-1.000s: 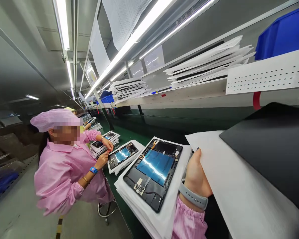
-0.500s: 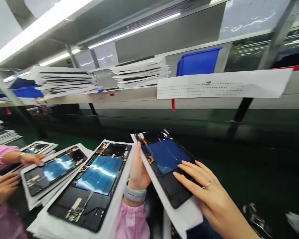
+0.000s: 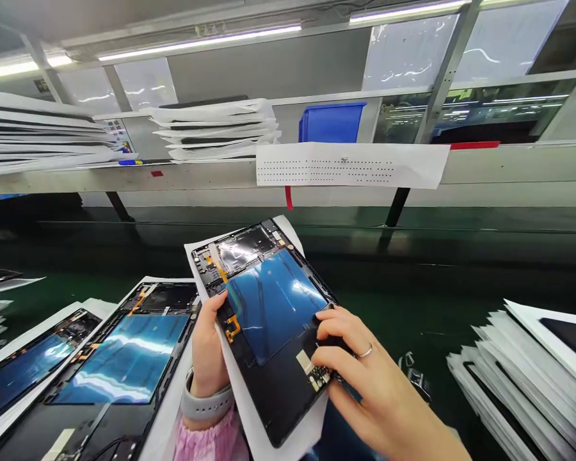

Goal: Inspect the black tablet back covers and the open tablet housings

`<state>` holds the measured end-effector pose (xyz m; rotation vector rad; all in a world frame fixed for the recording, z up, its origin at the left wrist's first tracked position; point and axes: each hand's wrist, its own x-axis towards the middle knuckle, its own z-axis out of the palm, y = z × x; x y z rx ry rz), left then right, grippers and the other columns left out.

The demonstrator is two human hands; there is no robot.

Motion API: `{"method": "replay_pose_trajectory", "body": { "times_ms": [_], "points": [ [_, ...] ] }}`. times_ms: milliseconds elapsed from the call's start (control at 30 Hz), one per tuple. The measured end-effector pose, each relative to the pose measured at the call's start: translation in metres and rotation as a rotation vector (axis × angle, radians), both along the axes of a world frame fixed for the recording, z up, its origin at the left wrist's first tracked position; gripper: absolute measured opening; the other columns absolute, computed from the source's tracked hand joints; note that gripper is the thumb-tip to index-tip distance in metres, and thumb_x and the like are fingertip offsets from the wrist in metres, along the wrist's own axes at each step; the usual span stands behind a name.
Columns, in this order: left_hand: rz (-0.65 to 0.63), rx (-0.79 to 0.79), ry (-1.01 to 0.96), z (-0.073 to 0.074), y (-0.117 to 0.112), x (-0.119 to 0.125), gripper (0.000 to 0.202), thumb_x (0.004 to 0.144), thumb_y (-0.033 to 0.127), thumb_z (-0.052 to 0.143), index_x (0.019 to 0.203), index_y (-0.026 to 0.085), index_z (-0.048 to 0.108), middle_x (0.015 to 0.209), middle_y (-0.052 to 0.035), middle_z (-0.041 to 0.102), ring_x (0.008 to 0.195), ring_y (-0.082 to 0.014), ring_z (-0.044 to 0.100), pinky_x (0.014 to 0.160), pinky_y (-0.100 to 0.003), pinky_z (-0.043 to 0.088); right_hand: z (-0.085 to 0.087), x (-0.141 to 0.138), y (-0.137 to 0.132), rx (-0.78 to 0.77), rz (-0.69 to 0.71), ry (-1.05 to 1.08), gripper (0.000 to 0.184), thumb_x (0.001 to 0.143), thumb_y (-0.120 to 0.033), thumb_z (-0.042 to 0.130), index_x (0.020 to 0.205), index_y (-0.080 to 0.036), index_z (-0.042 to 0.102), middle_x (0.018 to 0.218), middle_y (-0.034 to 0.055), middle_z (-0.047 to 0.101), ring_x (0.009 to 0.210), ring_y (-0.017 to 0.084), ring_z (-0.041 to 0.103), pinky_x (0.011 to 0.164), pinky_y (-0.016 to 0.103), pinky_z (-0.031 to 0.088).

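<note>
An open tablet housing [image 3: 269,314] with a blue battery panel [image 3: 273,301], orange flex cables and a black frame lies tilted on a white sheet [image 3: 269,410]. My left hand [image 3: 208,349] holds the tablet's left edge together with the sheet. My right hand [image 3: 365,378] grips the lower right part, its fingertips beside a small circuit board [image 3: 314,374]. A grey wristband [image 3: 206,403] and a pink sleeve [image 3: 206,445] show on my left arm. Another open tablet [image 3: 125,358] lies just left of my left hand.
A third open tablet [image 3: 29,365] lies at the far left, and a stack of white-wrapped sheets [image 3: 513,378] stands at the right on the green bench [image 3: 388,301]. Above are a shelf with paper stacks [image 3: 216,128], a blue bin [image 3: 331,125] and a perforated white sheet [image 3: 350,165].
My view has swung right, leaving the co-worker's hands out of sight. The tablet and its sheet now sit higher and closer, held by both hands. My right hand has curled towards the tablet's lower edge.
</note>
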<state>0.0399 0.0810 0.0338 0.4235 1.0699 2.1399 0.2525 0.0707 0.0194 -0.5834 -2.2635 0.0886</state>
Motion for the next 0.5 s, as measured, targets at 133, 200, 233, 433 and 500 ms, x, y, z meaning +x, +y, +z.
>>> {"method": "replay_pose_trajectory", "body": {
  "times_ms": [133,200,233,433,500],
  "points": [
    [0.119,-0.020,0.068,0.003,-0.004,-0.001,0.015,0.052,0.018,0.078,0.066,0.020,0.073,0.063,0.0078,0.072,0.055,-0.0113,0.063,0.053,-0.017,0.050,-0.002,-0.008,-0.003,0.019,0.032,0.047,0.040,0.082,0.010,0.036,0.101,-0.018,0.056,0.108,0.0076,0.053,0.119,0.023,0.052,0.114,0.051,0.039],
    [0.172,-0.058,0.118,0.005,-0.006,-0.001,0.009,0.057,0.019,0.077,0.066,0.020,0.073,0.064,0.0080,0.071,0.057,-0.0111,0.061,0.055,-0.018,0.049,-0.003,-0.012,-0.004,0.020,0.040,0.061,0.041,0.082,0.011,0.036,0.101,-0.018,0.058,0.108,0.0071,0.053,0.117,0.022,0.053,0.115,0.052,0.037],
    [0.201,-0.089,0.145,0.005,-0.006,-0.001,0.004,0.062,0.020,0.075,0.066,0.021,0.073,0.065,0.0077,0.070,0.059,-0.0114,0.061,0.057,-0.019,0.049,-0.004,-0.013,-0.004,0.022,0.042,0.065,0.042,0.082,0.011,0.036,0.101,-0.018,0.058,0.107,0.0068,0.054,0.117,0.022,0.053,0.115,0.052,0.035],
    [0.284,-0.256,0.218,0.009,-0.005,0.001,0.006,0.071,0.026,0.074,0.066,0.023,0.073,0.070,0.0066,0.069,0.085,-0.0180,0.064,0.078,-0.023,0.049,-0.004,-0.014,-0.002,0.004,0.056,0.073,0.044,0.083,0.012,0.034,0.101,-0.020,0.059,0.107,0.0067,0.054,0.116,0.022,0.053,0.114,0.055,0.035],
    [0.294,-0.264,0.237,0.009,-0.006,0.000,0.007,0.070,0.027,0.074,0.065,0.023,0.071,0.070,0.0057,0.068,0.096,-0.0216,0.064,0.086,-0.026,0.049,-0.003,-0.013,-0.002,-0.003,0.057,0.070,0.043,0.084,0.011,0.035,0.100,-0.020,0.060,0.108,0.0074,0.053,0.116,0.023,0.053,0.111,0.054,0.039]
  ]
}}
